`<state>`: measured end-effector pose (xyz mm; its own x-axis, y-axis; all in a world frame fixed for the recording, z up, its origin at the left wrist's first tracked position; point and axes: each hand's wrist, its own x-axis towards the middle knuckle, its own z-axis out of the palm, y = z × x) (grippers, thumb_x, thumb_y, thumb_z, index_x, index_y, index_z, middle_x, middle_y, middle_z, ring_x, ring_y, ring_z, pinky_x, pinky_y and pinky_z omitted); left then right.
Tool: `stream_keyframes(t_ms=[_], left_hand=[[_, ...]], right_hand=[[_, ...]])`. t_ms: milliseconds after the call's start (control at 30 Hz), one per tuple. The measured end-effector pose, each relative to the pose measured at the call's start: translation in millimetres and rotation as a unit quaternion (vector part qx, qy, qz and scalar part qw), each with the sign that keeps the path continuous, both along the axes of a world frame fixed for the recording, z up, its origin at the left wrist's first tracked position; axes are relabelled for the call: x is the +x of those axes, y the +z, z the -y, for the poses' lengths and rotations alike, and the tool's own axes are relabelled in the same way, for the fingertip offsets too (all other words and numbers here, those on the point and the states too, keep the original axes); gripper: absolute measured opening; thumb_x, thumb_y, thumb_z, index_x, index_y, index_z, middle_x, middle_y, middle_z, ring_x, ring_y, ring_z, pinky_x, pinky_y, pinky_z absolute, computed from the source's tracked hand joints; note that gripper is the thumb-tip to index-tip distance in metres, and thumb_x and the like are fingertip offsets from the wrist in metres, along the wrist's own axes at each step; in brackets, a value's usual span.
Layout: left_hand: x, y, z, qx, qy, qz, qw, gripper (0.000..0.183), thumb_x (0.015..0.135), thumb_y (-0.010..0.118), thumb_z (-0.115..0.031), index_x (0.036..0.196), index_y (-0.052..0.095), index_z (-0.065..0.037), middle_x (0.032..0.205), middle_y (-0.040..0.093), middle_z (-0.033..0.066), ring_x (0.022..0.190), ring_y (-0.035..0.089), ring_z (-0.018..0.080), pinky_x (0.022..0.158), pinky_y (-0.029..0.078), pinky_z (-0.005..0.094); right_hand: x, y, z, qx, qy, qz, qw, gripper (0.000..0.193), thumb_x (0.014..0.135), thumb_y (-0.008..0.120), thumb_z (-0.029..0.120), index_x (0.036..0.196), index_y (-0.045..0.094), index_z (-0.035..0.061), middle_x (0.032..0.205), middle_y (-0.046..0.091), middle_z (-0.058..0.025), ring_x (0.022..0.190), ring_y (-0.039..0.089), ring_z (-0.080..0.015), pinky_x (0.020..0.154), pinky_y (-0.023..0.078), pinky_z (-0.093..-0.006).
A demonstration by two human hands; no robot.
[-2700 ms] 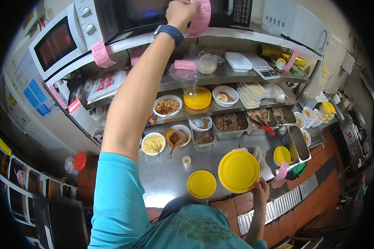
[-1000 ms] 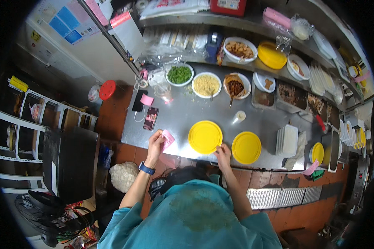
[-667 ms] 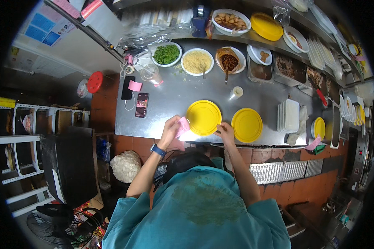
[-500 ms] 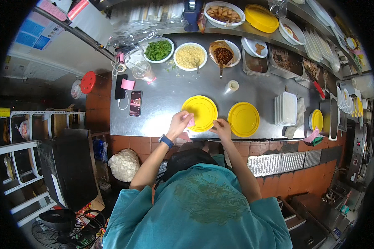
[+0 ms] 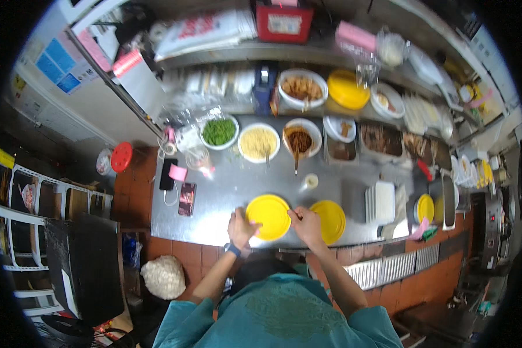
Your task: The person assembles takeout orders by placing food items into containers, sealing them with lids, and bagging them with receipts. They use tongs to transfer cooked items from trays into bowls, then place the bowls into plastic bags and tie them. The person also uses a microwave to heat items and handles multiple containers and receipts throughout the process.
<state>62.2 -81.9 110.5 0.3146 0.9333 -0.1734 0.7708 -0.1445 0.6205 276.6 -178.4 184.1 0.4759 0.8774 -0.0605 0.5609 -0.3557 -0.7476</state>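
Note:
A round yellow lid (image 5: 268, 217) lies near the front edge of the steel counter, between my two hands. My left hand (image 5: 241, 228) is closed at its left rim, a small pink paper slip (image 5: 256, 229) by the thumb; motion blurs the fingers. At the opposite rim, my right hand (image 5: 307, 225) pinches the edge between thumb and fingers. A second round yellow lid (image 5: 331, 220) sits just to the right, partly covered by my right hand. Whatever is under either lid is hidden.
Behind stand bowls of chopped greens (image 5: 220, 132), pale minced food (image 5: 259, 142) and dark red sauce (image 5: 300, 138). Metal trays (image 5: 381, 141) hold food at the right. White containers (image 5: 380, 203) are stacked nearby. Two phones (image 5: 187, 199) lie left. A shelf (image 5: 214, 51) runs above.
The view has tilted up, showing more of the upper shelf. My right hand has come up along the lid's right rim and now overlaps the second lid. My left hand stays at the left rim.

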Motion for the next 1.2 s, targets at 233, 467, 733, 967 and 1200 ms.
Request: stream_keyframes(t_ms=[233, 467, 733, 967, 1200], left_hand=[[-20, -26, -13, -0.093, 0.025, 0.172, 0.980, 0.045, 0.084, 0.078, -0.027, 0.117, 0.065, 0.000, 0.106, 0.072, 0.0218, 0.098, 0.070, 0.0329, 0.087, 0.055, 0.0391], [10, -86, -58, -0.187, 0.069, 0.269, 0.942, 0.025, 0.096, 0.063, -0.019, 0.103, 0.074, 0.003, 0.093, 0.074, 0.0126, 0.086, 0.068, 0.0191, 0.078, 0.053, 0.0309], [27, -76, -75, -0.257, 0.079, 0.281, 0.921, 0.019, 0.089, 0.064, -0.008, 0.099, 0.076, 0.002, 0.090, 0.074, 0.0088, 0.083, 0.066, 0.0160, 0.078, 0.052, 0.0285], [25, -65, -69, -0.219, 0.086, 0.252, 0.939, 0.015, 0.091, 0.068, -0.010, 0.099, 0.076, 0.000, 0.090, 0.074, 0.0085, 0.082, 0.066, 0.0148, 0.078, 0.052, 0.0276], [-52, -101, -17, -0.237, 0.033, 0.192, 0.952, 0.008, 0.096, 0.061, -0.006, 0.103, 0.063, -0.003, 0.085, 0.065, 0.0031, 0.079, 0.060, 0.0126, 0.074, 0.051, 0.0283]], right_hand=[[40, 132, -130, 0.232, 0.086, -0.101, 0.964, 0.011, 0.101, 0.057, 0.013, 0.104, 0.064, 0.0051, 0.083, 0.068, 0.0007, 0.070, 0.061, -0.0054, 0.056, 0.046, -0.0218], [-8, -25, -95, -0.054, 0.088, 0.176, 0.979, 0.020, 0.096, 0.056, 0.019, 0.104, 0.068, 0.0048, 0.096, 0.072, -0.0175, 0.091, 0.069, -0.0383, 0.083, 0.054, -0.0443], [-8, -133, -120, -0.174, -0.028, -0.012, 0.984, 0.035, 0.089, 0.068, 0.042, 0.095, 0.076, 0.0083, 0.100, 0.073, -0.0171, 0.097, 0.069, -0.0364, 0.086, 0.054, -0.0444], [-15, -130, -61, -0.147, -0.042, 0.040, 0.987, 0.034, 0.093, 0.061, 0.037, 0.109, 0.066, 0.0068, 0.109, 0.070, -0.0181, 0.100, 0.067, -0.0386, 0.085, 0.053, -0.0459], [-57, -154, 50, 0.033, -0.227, -0.460, 0.858, 0.011, 0.097, 0.061, 0.011, 0.105, 0.061, 0.0023, 0.087, 0.064, -0.0081, 0.081, 0.065, -0.0176, 0.076, 0.055, -0.0329]])
